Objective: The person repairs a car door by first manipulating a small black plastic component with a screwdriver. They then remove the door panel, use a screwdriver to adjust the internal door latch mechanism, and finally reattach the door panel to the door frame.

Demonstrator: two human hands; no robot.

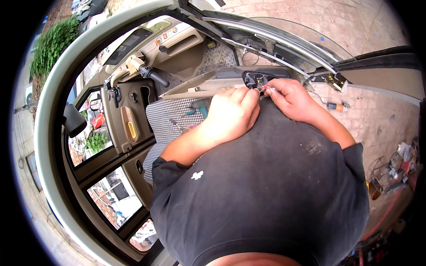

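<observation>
My right hand [290, 98] is closed in a pinch, with a thin red wire [263, 88] at its fingertips. Close beside it, my left hand [233, 111] is curled shut, its fingertips almost meeting the right ones; what it holds is hidden behind its knuckles. Just beyond both hands is a black plastic housing [251, 79] with a small metal part inside. It lies at the end of a beige and grey door panel [213, 84], which is off the door frame and in front of me.
A checked seat [166, 113] carries a teal power tool [202, 105] and small hand tools. Handlebar controls [153, 76] and a dashboard stand at the far left. The open door frame with window glass [284, 33] rises ahead. An orange and black tool [337, 107] lies on the brick floor.
</observation>
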